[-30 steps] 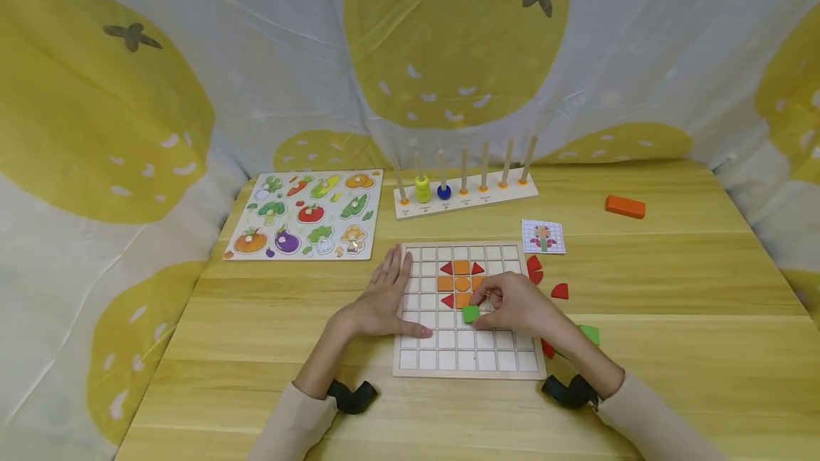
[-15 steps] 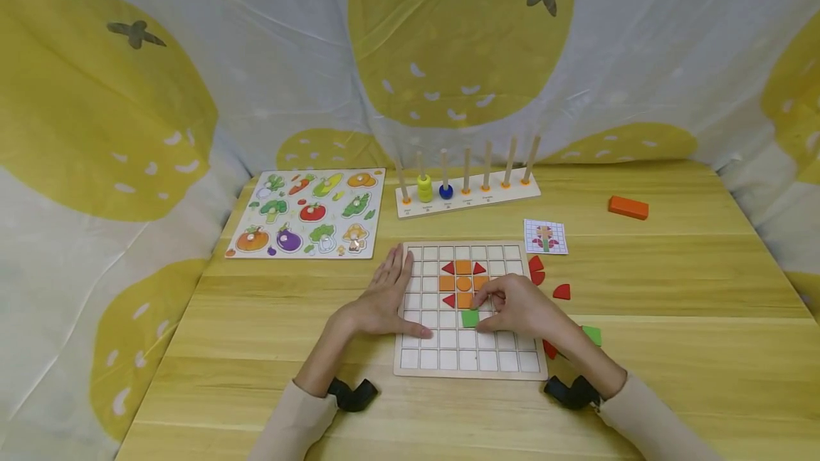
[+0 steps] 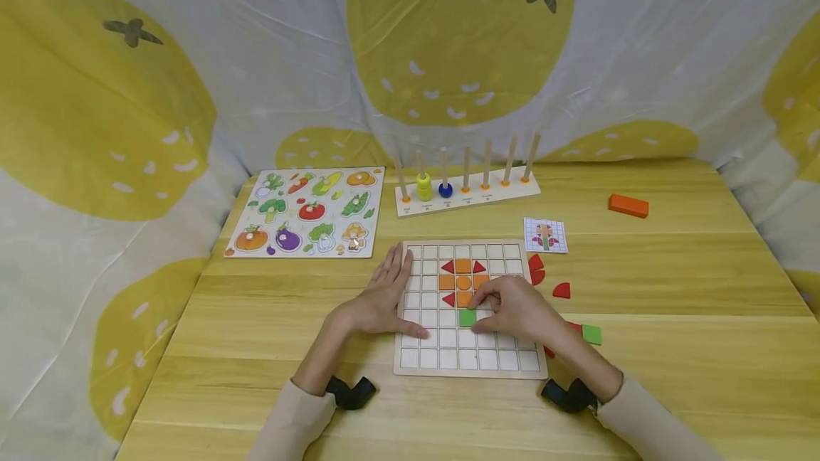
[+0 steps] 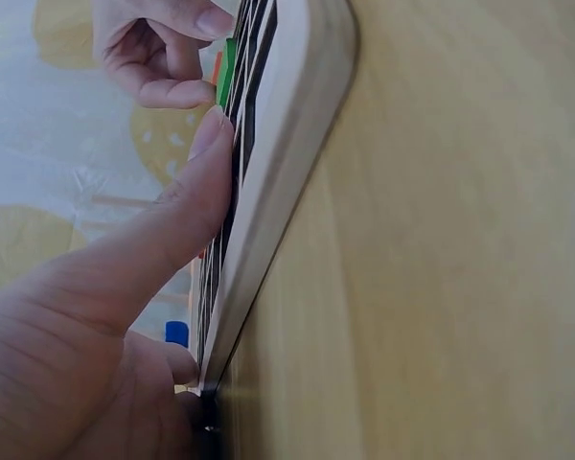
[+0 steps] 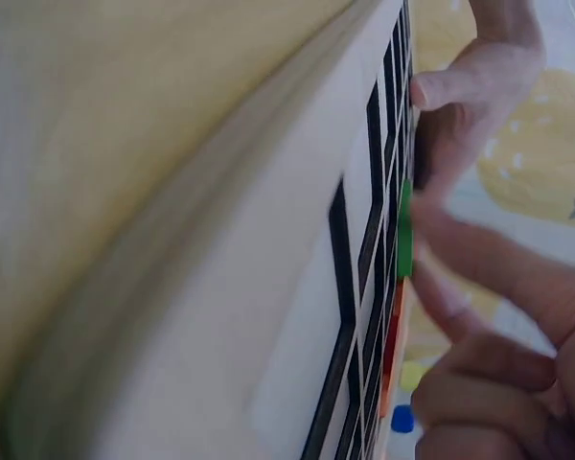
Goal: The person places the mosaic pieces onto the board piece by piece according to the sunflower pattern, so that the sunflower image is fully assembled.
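Note:
A wooden grid board [image 3: 410,365] lies on the table before me. On it orange squares [image 3: 463,266] and an orange circle form a cross, with red triangles [image 3: 448,267] at its corners. Just below the cross my right hand [image 3: 517,308] holds a green square tile [image 3: 467,318] by its edges, between thumb and forefinger. The tile [image 5: 404,230] stands slightly proud of the grid in the right wrist view. My left hand [image 3: 378,304] rests along the board's left edge, its fingers straight and its thumb [image 4: 187,206] lying over the grid. My right hand hides part of the board.
Red quarter-round pieces [image 3: 561,291] and another green square [image 3: 591,334] lie right of the board. A pattern card [image 3: 546,235] sits above them. Farther back are a vegetable puzzle [image 3: 304,212], a peg stand [image 3: 468,194] with yellow and blue beads, and an orange block [image 3: 628,205].
My right hand has lowered the green tile towards the grid and shifted it slightly left. The left hand has stayed on the board's edge.

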`<state>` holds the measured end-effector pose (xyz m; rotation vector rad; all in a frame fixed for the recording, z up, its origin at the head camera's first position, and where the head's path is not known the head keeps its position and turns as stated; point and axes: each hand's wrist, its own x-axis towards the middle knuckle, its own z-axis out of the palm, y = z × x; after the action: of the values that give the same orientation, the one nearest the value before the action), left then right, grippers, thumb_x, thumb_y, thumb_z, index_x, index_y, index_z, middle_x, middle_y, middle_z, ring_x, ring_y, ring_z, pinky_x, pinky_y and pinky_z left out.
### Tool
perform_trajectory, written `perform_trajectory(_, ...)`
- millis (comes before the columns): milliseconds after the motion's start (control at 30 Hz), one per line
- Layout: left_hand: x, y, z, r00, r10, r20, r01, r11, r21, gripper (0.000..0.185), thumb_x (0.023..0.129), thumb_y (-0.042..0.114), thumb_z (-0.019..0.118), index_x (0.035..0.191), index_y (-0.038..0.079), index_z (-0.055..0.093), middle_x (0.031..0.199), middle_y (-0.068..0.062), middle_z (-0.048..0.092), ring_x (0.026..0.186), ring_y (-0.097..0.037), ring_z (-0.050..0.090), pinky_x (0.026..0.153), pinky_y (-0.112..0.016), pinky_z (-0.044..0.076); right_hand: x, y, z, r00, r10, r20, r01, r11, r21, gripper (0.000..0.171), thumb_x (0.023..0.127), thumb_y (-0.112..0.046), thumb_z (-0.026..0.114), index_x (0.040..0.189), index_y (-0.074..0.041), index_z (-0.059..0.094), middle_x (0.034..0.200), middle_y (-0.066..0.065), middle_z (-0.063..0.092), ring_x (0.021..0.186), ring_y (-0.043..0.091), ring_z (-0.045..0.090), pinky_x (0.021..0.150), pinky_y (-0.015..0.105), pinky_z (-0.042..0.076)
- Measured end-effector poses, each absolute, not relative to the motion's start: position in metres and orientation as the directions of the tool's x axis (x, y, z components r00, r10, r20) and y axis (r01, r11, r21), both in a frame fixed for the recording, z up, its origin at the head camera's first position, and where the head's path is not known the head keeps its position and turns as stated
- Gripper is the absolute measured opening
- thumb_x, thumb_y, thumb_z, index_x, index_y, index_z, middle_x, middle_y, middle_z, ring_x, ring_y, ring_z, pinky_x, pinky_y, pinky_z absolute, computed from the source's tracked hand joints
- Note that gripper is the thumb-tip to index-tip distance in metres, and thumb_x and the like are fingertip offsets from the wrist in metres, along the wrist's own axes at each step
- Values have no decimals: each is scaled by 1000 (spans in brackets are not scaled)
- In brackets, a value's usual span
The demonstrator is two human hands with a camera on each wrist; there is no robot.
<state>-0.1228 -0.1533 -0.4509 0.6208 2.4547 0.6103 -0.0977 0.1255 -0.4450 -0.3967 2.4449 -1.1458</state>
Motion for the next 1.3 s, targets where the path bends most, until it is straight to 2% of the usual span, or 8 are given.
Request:
perform_trajectory(200, -123, -153, -450, -757, 537, -373, 301, 793, 530, 140, 79, 57, 85, 164, 5, -14, 168, -14, -32, 158, -31, -28, 132, -51, -5, -101, 131, -449, -855, -458, -245, -71, 571, -818, 19, 77, -12, 91, 94, -16, 83, 64, -4, 47, 58, 11, 39, 53, 19, 28)
perform_trajectory(400, -121, -153, -449, -757, 537, -373, 301, 792, 530, 140, 79, 56, 85, 164, 3, -13, 169, -16, -31, 158, -33, -27, 132, -52, -5, -102, 129, -450, -860, -462, -214, -95, 558, -824, 18, 77, -10, 91, 93, -14, 84, 66, -5, 52, 59, 10, 39, 52, 19, 28)
perform_trajectory(567, -121, -154, -449, -758, 536, -371, 299, 792, 533, 140, 79, 56, 86, 164, 3, -13, 169, -16, -31, 158, -33, -27, 132, -52, -5, -102, 128, -452, -856, -466, -225, -70, 534, -843, 18, 77, -8, 90, 94, -13, 84, 58, -5, 44, 56, 11, 37, 52, 19, 28)
perform_trajectory(700, -121, -154, -449, -760, 543, -357, 308, 785, 538, 140, 79, 55, 86, 163, 1, -12, 169, -18, -29, 159, -35, -25, 132, -54, -3, -103, 134, -453, -839, -494, -228, -59, 500, -864, 19, 80, -12, 89, 98, -14, 84, 56, -6, 37, 55, 9, 34, 52, 20, 28)
perform_trajectory(867, -121, -153, -450, -756, 548, -358, 315, 784, 535, 140, 79, 55, 86, 163, 2, -13, 168, -17, -31, 158, -34, -26, 132, -52, -5, -105, 167, -445, -827, -528, -193, -98, 474, -875, 23, 84, -19, 86, 106, -12, 83, 56, -8, 30, 54, 4, 28, 51, 20, 25)
perform_trajectory(1000, -121, -152, -449, -753, 549, -363, 313, 784, 536, 140, 79, 56, 85, 163, 2, -13, 168, -17, -32, 158, -34, -27, 132, -52, -6, -105, 208, -437, -836, -498, -230, -55, 493, -868, 26, 85, -21, 86, 108, -9, 81, 59, -7, 29, 55, 4, 28, 50, 21, 27)
perform_trajectory(1133, -120, -152, -448, -755, 542, -368, 307, 789, 533, 141, 79, 56, 85, 163, 2, -13, 168, -16, -31, 158, -33, -27, 132, -51, -6, -103, 251, -438, -807, -527, -265, -21, 475, -880, 25, 85, -18, 85, 106, -6, 79, 61, -7, 33, 55, 2, 31, 49, 22, 31)
perform_trajectory(1300, -120, -152, -447, -757, 540, -368, 307, 791, 529, 140, 79, 56, 85, 163, 2, -13, 168, -17, -31, 158, -33, -27, 132, -51, -6, -99, 287, -447, -777, -550, -305, 4, 481, -877, 27, 83, -14, 86, 103, -1, 73, 64, -7, 34, 56, 2, 32, 48, 25, 30)
